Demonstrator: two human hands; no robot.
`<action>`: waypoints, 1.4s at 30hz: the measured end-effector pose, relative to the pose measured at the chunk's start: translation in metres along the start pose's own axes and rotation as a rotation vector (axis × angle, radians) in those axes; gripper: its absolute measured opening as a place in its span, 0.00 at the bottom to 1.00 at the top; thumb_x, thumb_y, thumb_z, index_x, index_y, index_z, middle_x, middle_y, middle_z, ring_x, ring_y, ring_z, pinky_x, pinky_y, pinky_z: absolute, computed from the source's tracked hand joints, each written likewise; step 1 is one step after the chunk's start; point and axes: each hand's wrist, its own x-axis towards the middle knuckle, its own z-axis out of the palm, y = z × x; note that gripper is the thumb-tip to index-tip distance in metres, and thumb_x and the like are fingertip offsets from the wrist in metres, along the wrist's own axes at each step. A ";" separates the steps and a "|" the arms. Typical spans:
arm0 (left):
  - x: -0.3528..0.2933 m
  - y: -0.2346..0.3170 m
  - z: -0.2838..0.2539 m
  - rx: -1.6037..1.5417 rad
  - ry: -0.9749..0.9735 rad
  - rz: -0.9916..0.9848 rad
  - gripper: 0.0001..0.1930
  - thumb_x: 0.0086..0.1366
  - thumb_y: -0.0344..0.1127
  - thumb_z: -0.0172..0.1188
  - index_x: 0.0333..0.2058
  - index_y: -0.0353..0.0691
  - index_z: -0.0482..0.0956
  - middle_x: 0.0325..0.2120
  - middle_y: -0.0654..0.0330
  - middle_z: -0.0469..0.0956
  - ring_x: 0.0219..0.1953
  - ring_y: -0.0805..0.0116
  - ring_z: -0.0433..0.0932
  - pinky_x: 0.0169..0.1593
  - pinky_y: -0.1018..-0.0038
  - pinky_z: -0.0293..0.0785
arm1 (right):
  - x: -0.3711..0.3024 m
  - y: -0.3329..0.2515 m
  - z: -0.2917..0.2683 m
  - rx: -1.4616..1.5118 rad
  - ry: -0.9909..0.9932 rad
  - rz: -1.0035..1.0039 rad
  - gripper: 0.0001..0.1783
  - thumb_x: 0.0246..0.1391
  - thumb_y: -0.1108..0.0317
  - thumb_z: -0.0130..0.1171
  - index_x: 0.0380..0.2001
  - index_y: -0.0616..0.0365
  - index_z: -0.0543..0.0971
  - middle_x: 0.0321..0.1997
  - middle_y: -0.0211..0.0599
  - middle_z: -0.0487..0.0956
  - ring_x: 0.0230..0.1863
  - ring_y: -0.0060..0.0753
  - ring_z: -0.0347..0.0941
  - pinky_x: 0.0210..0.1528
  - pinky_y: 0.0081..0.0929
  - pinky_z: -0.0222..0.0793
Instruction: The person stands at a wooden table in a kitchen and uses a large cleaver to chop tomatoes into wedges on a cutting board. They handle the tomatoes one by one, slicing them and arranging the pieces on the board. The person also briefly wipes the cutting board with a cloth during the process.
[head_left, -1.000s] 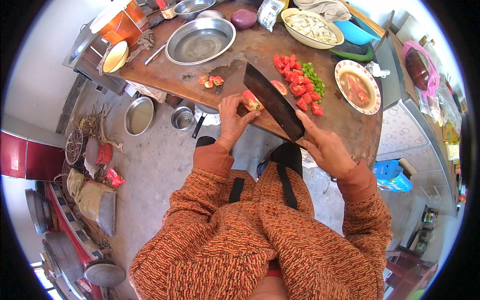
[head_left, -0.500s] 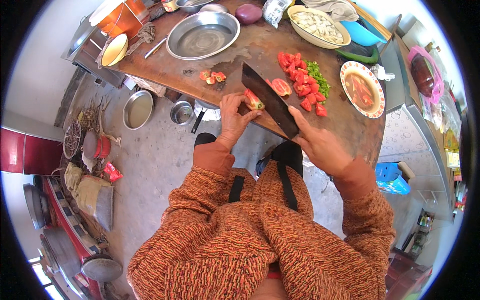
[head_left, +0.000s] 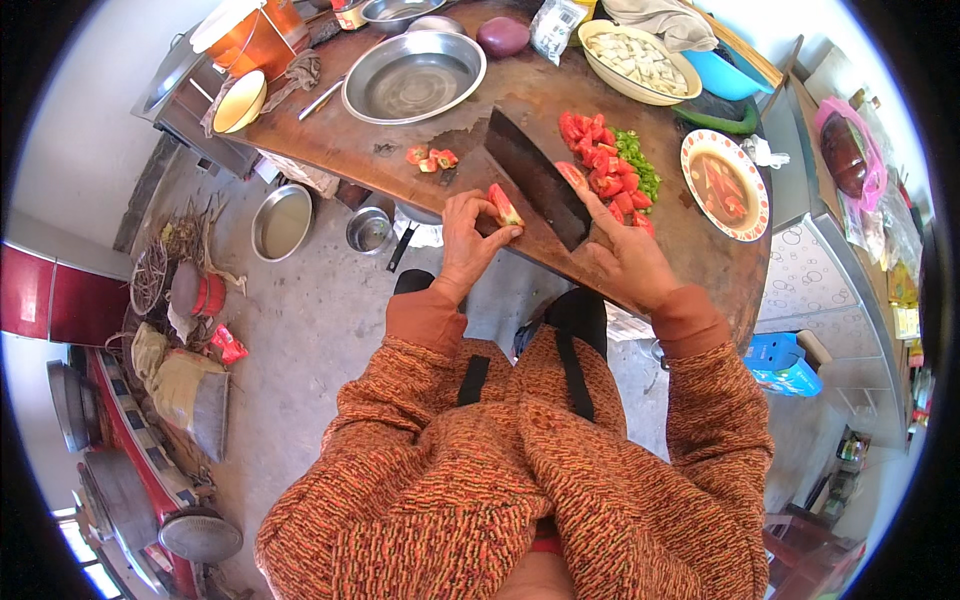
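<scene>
My left hand (head_left: 468, 243) pinches a tomato wedge (head_left: 505, 207) at the near edge of the wooden table (head_left: 400, 180). In my right hand (head_left: 632, 262) is a broad dark cleaver (head_left: 535, 180), its blade upright just right of the wedge. Partly hidden behind the blade and my right fingers is another cut tomato piece (head_left: 572, 176). Chopped tomatoes (head_left: 605, 160) lie in a heap beyond my right hand, touching chopped green peppers (head_left: 640, 170) on their right. Several tomato end pieces (head_left: 432, 158) rest to the left of the blade.
A metal basin (head_left: 415, 92) stands at the far left of the table, near a purple vegetable (head_left: 503, 38). Farther right are a cream bowl (head_left: 611, 82) of pale cubes and a dotted-rim plate (head_left: 692, 165) with reddish liquid. Metal pans (head_left: 282, 222) sit below the table's left edge.
My right hand and the cleaver have shifted a little left and away from me, the fingers now close to the cut tomato piece. The wedge in my left hand shows more red flesh.
</scene>
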 end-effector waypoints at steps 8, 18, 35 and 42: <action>0.023 0.015 -0.001 0.024 -0.023 -0.107 0.28 0.44 0.36 0.77 0.45 0.43 0.76 0.37 0.60 0.75 0.44 0.56 0.71 0.51 0.62 0.65 | -0.021 -0.004 -0.019 -0.006 0.125 -0.048 0.42 0.55 0.72 0.56 0.72 0.43 0.54 0.31 0.59 0.77 0.35 0.66 0.75 0.39 0.52 0.69; 0.038 -0.001 -0.013 0.223 -0.125 0.022 0.29 0.41 0.39 0.77 0.45 0.45 0.77 0.42 0.59 0.75 0.47 0.55 0.71 0.51 0.60 0.67 | -0.046 -0.015 -0.024 0.044 0.149 0.011 0.43 0.56 0.72 0.57 0.73 0.45 0.53 0.36 0.64 0.78 0.41 0.69 0.75 0.41 0.52 0.69; 0.023 -0.004 0.002 0.034 -0.044 0.030 0.30 0.40 0.45 0.79 0.44 0.46 0.79 0.42 0.61 0.78 0.48 0.57 0.73 0.55 0.63 0.62 | -0.045 -0.009 -0.010 0.046 0.098 0.078 0.42 0.56 0.72 0.58 0.72 0.46 0.54 0.37 0.61 0.79 0.41 0.68 0.75 0.42 0.51 0.70; 0.016 -0.010 0.005 -0.019 0.001 0.002 0.28 0.38 0.43 0.81 0.39 0.41 0.79 0.46 0.56 0.73 0.49 0.52 0.72 0.54 0.63 0.69 | -0.044 -0.037 -0.016 0.155 0.049 0.016 0.41 0.57 0.74 0.56 0.72 0.46 0.54 0.35 0.53 0.80 0.38 0.61 0.77 0.41 0.49 0.71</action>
